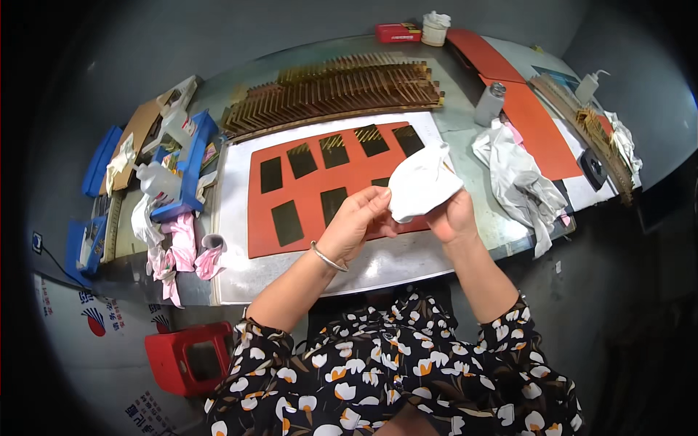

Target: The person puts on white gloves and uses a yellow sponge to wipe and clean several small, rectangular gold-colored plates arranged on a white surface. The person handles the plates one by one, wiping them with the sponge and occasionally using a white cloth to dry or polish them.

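A folded white cloth [423, 184] is held up in front of me, above the right part of a red mat [311, 195]. My left hand [358, 219] pinches its left edge between thumb and fingers. From below and the right, my right hand [454, 216] grips the same cloth, which hides most of its fingers. Beneath my hands, several dark rectangular plates [288, 224] lie in two rows on the mat. Some plates in the lower row are partly covered by my hands and the cloth.
Behind the mat stands a long slotted rack [334, 91]. At left, a blue tray [190, 163] holds squeeze bottles beside pink and white rags [182, 243]. To the right are a metal canister [490, 104], a crumpled white cloth [518, 178] and orange sheets [534, 131]. A red stool [174, 363] sits below left.
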### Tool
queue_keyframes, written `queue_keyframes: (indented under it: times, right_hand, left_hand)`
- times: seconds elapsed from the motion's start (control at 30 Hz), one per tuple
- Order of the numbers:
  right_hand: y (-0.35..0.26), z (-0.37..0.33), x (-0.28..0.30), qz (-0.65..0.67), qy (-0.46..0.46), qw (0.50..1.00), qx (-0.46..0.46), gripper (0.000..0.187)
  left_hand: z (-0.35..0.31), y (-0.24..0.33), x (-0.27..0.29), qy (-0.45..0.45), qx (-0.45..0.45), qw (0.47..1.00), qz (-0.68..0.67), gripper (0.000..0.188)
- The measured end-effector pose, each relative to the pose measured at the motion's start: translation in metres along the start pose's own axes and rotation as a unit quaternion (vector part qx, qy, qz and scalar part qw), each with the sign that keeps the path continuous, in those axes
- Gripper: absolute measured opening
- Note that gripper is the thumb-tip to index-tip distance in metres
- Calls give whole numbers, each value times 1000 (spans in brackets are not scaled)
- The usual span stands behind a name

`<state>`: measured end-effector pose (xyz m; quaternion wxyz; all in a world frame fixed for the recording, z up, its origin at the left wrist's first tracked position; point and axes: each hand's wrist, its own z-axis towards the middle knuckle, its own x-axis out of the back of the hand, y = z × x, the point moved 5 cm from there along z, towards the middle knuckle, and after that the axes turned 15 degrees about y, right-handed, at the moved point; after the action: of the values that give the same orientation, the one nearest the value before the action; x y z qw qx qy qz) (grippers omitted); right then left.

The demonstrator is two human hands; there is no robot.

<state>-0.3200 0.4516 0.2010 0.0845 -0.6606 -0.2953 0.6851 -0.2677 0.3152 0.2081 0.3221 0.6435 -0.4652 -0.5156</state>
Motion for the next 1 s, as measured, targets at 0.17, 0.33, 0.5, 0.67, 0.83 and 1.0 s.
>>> queue_keyframes:
  times: [0.17, 0.33, 0.5, 0.67, 0.83, 1.0]
  right_hand:
    - [37, -2, 4, -82, 104, 991, -7, 32]
    - [62, -2, 17, -54, 133, 985, -100, 30]
    - [40, -13, 31, -114, 104, 986, -58, 26]
    - [-27, -22, 38, -526, 121, 826, 161, 12]
    - [-38, -43, -8, -587, 48, 774, 233, 12]
    - [6, -35, -6, -589, 8, 792, 160, 11]
  left_hand:
    - [-15, -5, 26, 3, -103, 995, 15, 49]
    - [-13, -3, 44, 71, -283, 948, 126, 33]
    - [-13, 13, 46, 109, -234, 948, 186, 27]
    - [0, -3, 40, 61, -182, 971, 141, 46]
    - [1, -7, 32, 103, -200, 932, 285, 38]
    - [-11, -7, 10, 35, -239, 925, 293, 21]
